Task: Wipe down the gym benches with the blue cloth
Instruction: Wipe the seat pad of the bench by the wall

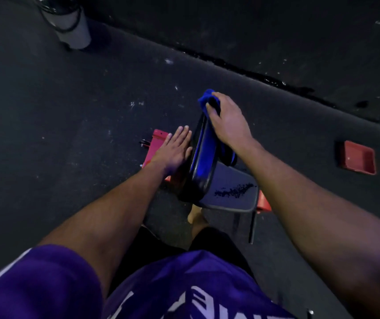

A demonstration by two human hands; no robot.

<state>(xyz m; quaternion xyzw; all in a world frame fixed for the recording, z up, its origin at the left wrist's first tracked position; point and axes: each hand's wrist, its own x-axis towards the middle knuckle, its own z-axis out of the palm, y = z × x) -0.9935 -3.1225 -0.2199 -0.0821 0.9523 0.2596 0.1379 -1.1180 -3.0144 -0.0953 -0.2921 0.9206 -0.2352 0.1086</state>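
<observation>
A red tray (359, 157) lies on the floor (69, 134) at three o'clock, its contents too dim to tell. At centre stands the gym bench (204, 157), its backrest raised above the seat pad (232, 192). The left hand (173, 150) rests flat against the backrest's back, fingers straight. The right hand (227, 120) grips the blue cloth (207, 99) against the backrest's top at twelve o'clock.

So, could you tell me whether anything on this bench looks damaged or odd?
Yes: the seat pad has a dark, rough patch near its right edge, like worn-through or crumbling cover. The upright back pad looks intact.
</observation>
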